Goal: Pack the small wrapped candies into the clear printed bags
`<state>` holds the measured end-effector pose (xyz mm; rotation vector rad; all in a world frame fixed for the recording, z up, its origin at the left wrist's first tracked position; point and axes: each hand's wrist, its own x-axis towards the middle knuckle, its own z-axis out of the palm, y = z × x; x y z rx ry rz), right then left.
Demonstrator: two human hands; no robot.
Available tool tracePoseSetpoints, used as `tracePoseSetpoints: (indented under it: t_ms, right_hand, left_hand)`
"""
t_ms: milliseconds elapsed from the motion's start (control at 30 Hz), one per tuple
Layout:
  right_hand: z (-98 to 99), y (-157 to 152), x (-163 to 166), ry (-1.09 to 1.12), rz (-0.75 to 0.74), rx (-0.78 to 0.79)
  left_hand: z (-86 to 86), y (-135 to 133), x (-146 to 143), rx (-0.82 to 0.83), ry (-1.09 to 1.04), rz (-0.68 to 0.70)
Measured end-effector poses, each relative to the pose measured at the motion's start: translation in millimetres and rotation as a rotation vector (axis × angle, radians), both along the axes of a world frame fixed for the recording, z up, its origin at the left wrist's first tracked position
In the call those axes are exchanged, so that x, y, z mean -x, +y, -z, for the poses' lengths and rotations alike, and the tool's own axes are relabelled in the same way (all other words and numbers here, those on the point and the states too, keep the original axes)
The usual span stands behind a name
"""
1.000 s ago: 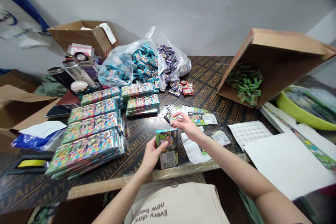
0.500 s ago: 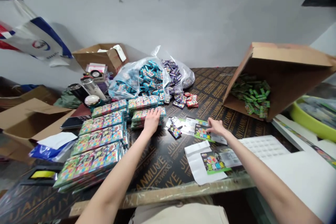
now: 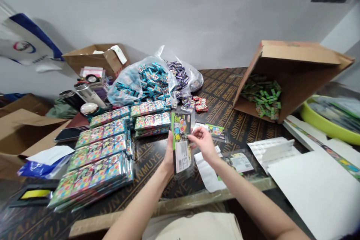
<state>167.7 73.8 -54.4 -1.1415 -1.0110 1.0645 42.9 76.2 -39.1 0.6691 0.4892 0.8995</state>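
A clear plastic pouch with a black and green printed label [image 3: 182, 150] stands upright above the table. My left hand [image 3: 168, 153] is closed around its left edge. The fingers of my right hand [image 3: 204, 142] pinch at the pouch's right side. Behind it lies another printed pouch [image 3: 216, 131] on the dark table. Nearer me, a further pouch [image 3: 239, 162] rests partly on a white paper sheet [image 3: 206, 176]. To the left stand stacks of filled packs [image 3: 92, 172] and a smaller stack [image 3: 152, 122].
Plastic bags hold blue packets [image 3: 152, 78] and purple packets [image 3: 180, 75]; red packets [image 3: 200, 104] lie beside them. A tipped cardboard box [image 3: 298, 71] contains green packets [image 3: 266, 97]. At right are a yellow-green basin [image 3: 317, 120] and white sheets [image 3: 312, 183]. Metal flasks [image 3: 88, 95] stand at left.
My left hand has left the small stack and come to the middle. My right hand has lifted a pouch from the table, and both hands now hold it upright.
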Motion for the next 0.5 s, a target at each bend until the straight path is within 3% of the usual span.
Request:
tracePoseSetpoints:
  t_ms: [100,167,267,500]
  right_hand:
    - [5.3,-15.4,24.3,-0.361,0.252,-0.179]
    - [0.6,-20.4,25.9,-0.545,0.317,-0.329]
    - [-11.5,-21.4,21.3,-0.655,0.125,-0.444]
    - [-23.8,-13.6,17.2,-0.763,-0.383,-0.408]
  left_hand:
    - [-0.4,-16.7,15.6,0.113,-0.094,-0.057]
    - [4.1,-24.6,31.0,0.119,-0.035,-0.05]
    - [14.2,-36.0,50.4,0.078,0.103,0.021]
    - [23.1,-43.0,69.2,-0.094,0.232,0.115]
